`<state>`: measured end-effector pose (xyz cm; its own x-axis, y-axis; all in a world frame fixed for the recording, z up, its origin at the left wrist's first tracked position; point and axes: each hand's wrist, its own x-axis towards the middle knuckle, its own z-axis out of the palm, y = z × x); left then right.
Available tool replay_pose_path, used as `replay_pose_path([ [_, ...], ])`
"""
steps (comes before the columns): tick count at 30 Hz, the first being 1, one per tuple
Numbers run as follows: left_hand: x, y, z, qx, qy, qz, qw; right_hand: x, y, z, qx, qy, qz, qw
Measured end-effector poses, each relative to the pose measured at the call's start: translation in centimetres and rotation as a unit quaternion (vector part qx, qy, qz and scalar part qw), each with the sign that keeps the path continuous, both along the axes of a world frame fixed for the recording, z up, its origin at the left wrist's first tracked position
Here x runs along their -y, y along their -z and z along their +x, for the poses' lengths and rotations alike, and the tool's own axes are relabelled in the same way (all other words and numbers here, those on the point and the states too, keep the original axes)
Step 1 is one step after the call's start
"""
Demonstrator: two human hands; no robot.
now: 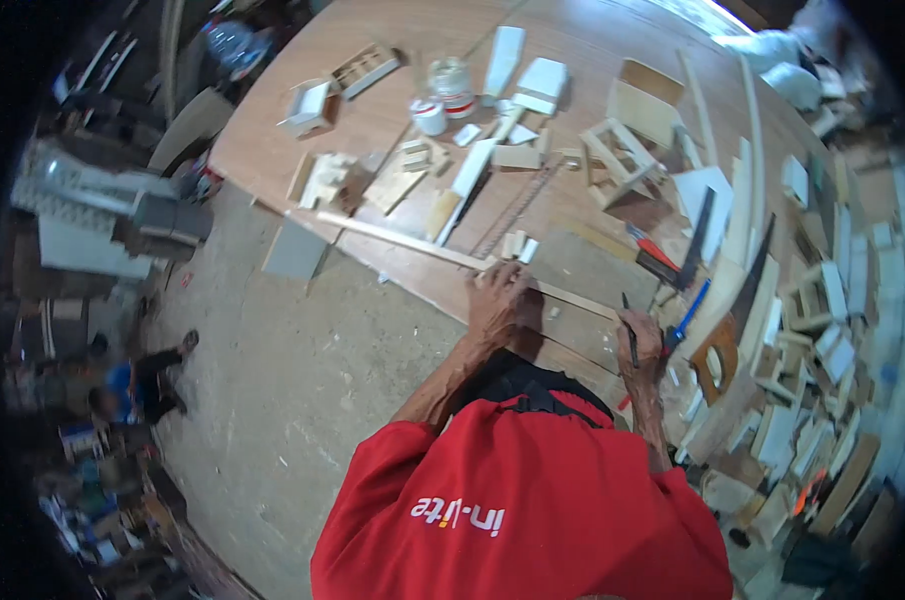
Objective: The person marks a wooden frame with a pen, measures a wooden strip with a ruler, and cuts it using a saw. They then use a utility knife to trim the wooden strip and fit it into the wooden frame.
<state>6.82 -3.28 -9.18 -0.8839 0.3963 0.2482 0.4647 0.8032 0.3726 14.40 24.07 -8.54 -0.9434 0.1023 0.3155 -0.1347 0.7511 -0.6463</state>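
Observation:
A long, thin wooden strip (pixel 403 238) lies slantwise along the near edge of the table. My left hand (pixel 501 300) is closed over the middle of it, with the fingers curled on its far side. At the strip's right end, my right hand (pixel 641 345) holds a slim dark pencil (pixel 629 322) upright between the fingers. Just beyond my left hand sit several small wood blocks (pixel 518 246). A blue-handled tool (pixel 691 312) lies beside my right hand, and a handsaw (pixel 718 358) with a wooden handle is farther right.
On the wooden table (pixel 413 30) stand a glass jar (pixel 451 85), a white tub (pixel 429 116), an open wooden box (pixel 645 105) and a small wooden frame (pixel 618 165). A red-handled tool (pixel 657 254) lies right of centre. Wood offcuts (pixel 793 430) pile up at right. A person (pixel 138 390) is at far left.

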Motion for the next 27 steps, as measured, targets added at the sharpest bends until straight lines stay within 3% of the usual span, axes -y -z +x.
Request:
replay_pose_path([
  [2,0.4,0.6,-0.5,-0.042,-0.028,-0.042,0.998,0.3,-0.2,-0.4,-0.03,0.002,0.014,0.999],
  [6,0.5,-0.7,-1.1,0.025,0.007,-0.028,0.999,1.2,-1.0,-0.3,-0.016,0.044,0.009,0.999],
  [13,0.1,0.3,-2.3,-0.048,0.086,0.013,0.995,4.5,-3.9,-2.4,-0.044,0.088,0.083,0.992],
  [16,0.2,1.0,-2.5,-0.051,0.1,0.036,0.993,6.9,-5.3,-6.4,0.018,0.055,0.018,0.998],
  [20,0.3,0.1,-2.5,-0.019,0.122,0.071,0.99,10.4,-4.9,-12.5,0.032,-0.034,0.113,0.993],
  [22,1.2,1.1,-2.7,-0.068,0.133,0.06,0.987,12.3,-3.9,-15.1,0.039,-0.071,0.155,0.985],
  [24,2.7,0.8,-2.5,-0.091,0.116,0.044,0.988,13.3,-1.7,-16.9,0.007,-0.091,0.173,0.981],
  [26,4.9,-0.3,-3.3,-0.109,0.081,0.083,0.987,13.8,-0.8,-18.0,0.074,-0.071,0.228,0.968],
  [27,6.5,-1.3,-4.0,-0.038,-0.027,0.161,0.986,14.1,-1.8,-18.0,0.13,-0.085,0.226,0.962],
])
